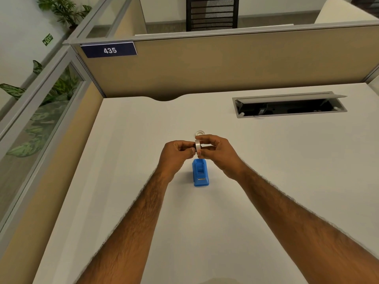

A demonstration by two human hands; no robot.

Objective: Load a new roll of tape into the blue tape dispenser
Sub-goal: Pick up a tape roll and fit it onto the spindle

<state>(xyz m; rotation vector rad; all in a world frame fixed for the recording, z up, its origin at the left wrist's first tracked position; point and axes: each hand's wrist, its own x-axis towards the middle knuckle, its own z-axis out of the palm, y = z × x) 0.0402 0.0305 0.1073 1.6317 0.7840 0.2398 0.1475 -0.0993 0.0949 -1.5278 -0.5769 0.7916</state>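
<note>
A small blue tape dispenser (200, 173) stands on the white desk (266, 181), its roll bay facing up and bare. Just above it, both hands meet around a roll of clear tape (198, 145) held on edge. My right hand (217, 152) pinches the roll between thumb and fingers. My left hand (178, 154) grips a dark piece pressed against the roll's left side; what it is I cannot tell. Behind the hands, a pale ring (200, 132) lies flat on the desk, partly hidden by my fingers.
A cable tray (289, 105) with a raised lid is set into the desk at the back right. Beige cubicle partitions (225, 64) close the back and left sides, with a "435" sign (109, 50). Plants show behind the left glass.
</note>
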